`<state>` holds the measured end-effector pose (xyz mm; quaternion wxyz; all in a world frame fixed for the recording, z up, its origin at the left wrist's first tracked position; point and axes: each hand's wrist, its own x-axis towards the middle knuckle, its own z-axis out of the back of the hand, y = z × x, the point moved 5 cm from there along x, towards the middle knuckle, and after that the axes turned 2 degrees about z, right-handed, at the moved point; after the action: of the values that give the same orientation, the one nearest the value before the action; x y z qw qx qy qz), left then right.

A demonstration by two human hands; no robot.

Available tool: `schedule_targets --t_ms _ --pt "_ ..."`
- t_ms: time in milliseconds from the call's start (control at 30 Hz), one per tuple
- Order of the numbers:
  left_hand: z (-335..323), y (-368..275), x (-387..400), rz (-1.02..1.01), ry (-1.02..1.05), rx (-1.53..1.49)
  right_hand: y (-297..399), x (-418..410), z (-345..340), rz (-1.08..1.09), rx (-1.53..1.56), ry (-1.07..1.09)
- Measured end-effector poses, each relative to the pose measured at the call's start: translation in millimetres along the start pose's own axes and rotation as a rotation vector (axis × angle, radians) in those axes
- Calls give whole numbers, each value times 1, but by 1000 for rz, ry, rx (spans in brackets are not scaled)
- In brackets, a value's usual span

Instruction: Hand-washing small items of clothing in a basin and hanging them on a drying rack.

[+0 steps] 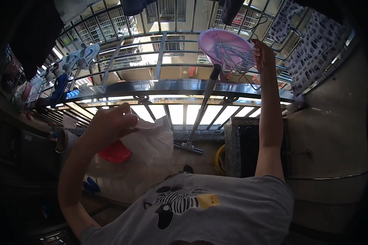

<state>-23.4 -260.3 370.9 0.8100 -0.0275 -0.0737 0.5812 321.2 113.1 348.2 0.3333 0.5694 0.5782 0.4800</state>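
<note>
My left hand (pixel 112 122) pinches the upper edge of a thin white cloth (pixel 151 142), which hangs down over the floor. Out at the upper right, my raised right hand (pixel 264 55) has its fingers curled around a wire clothes hanger (pixel 256 87). The hanger's dark hook rises above the fist, and part of its frame is hidden by the hand. Just left of that hand, a pink plastic basin (pixel 207 43) leans against the metal railing. Several light wire hangers (pixel 228 55) lie bunched across the basin.
A mop (pixel 199 113) stands upright against the steel ledge (pixel 171 87). Below the cloth is a red plastic basin (pixel 115 152). A stone-edged washing trough (pixel 231 147) and a yellow bucket (pixel 220 159) stand at right. Sneakers (pixel 87 55) line the left railing; printed fabric (pixel 316 52) hangs at right.
</note>
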Motion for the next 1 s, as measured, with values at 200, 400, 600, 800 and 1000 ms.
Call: schedule_targets --t_ms 200,400,600,800,1000 --pt "5 5 16 -55 174 -227 73 -171 39 315 -52 -138" --pt "5 -4 22 -137 124 -217 94 -263 36 370 -274 -61" --pt "13 -12 19 -206 91 -163 76 -249 30 317 186 297" --pt "33 -26 18 -252 25 -155 45 -183 -76 119 813 1035" --pt "64 -21 -1 -191 -101 -93 -27 -145 -148 -80 848 1080"
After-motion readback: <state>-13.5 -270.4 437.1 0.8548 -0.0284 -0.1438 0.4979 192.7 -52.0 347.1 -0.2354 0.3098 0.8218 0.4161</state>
